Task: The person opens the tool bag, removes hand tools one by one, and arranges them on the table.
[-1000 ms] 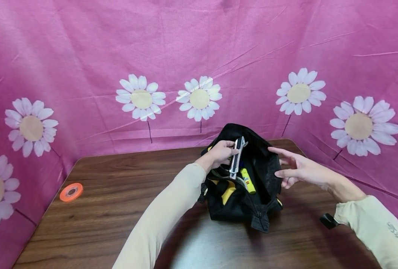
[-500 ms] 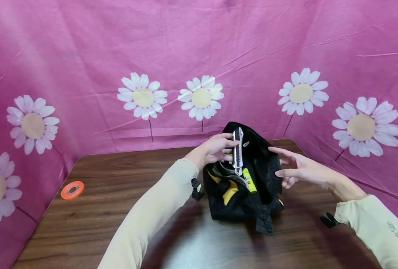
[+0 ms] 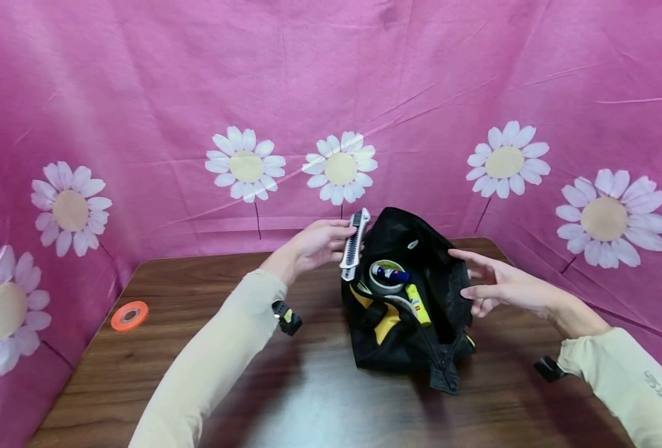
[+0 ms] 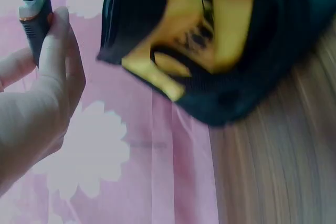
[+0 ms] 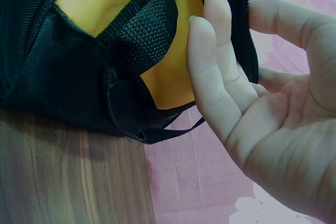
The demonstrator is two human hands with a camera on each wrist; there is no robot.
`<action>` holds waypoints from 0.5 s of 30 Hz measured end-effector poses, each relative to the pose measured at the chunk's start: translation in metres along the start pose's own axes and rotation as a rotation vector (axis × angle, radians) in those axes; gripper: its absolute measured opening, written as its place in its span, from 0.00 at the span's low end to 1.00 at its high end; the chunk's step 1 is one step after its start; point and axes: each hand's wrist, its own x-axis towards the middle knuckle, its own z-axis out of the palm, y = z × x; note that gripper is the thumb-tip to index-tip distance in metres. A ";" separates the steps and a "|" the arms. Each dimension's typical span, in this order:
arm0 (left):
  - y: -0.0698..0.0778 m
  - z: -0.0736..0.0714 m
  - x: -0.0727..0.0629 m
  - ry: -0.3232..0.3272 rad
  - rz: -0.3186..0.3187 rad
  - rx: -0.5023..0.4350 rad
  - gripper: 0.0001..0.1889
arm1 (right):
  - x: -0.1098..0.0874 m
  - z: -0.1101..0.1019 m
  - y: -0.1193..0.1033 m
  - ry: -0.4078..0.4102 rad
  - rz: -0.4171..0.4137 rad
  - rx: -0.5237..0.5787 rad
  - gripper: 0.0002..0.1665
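My left hand (image 3: 322, 246) pinches a silver-and-black utility knife (image 3: 355, 244) between thumb and fingers, just left of the bag's mouth. The knife stands nearly upright; part of it also shows in the left wrist view, beside the bag's yellow side panel (image 4: 231, 19). A black-and-yellow tool bag (image 3: 384, 348) stands on the table, its top gaping. The right hand (image 3: 499, 283) grips the bag's right rim, thumb on one side and fingers on the other (image 5: 210, 51). Inside the bag lie a roll of tape (image 3: 377, 285), a dark blue tube (image 3: 394, 274) and a yellow tube (image 3: 419, 306).
An orange ring-shaped roll (image 3: 129, 316) lies near the left edge of the brown wooden table (image 3: 213, 298). A pink cloth (image 3: 409, 74) printed with white flowers hangs behind the table and along its sides. A zipper end (image 3: 444, 376) hangs from the bag's front.
The left hand has lifted the utility knife out over the bag's mouth and moved left with it, uncovering the tape roll and blue tube. The right hand keeps its grip on the rim.
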 end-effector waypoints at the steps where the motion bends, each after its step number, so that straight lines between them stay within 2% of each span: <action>1: 0.000 -0.007 -0.005 0.010 0.005 0.010 0.24 | 0.000 0.000 0.000 0.000 0.000 -0.001 0.52; 6: -0.001 -0.050 -0.036 0.058 0.026 0.089 0.33 | 0.003 -0.001 -0.001 0.000 0.022 -0.001 0.52; 12: -0.012 -0.103 -0.079 0.113 0.038 0.136 0.34 | 0.005 0.000 0.000 -0.008 0.024 0.021 0.52; 15: -0.021 -0.127 -0.102 0.080 0.051 0.140 0.32 | 0.002 0.001 0.002 -0.011 0.024 0.024 0.52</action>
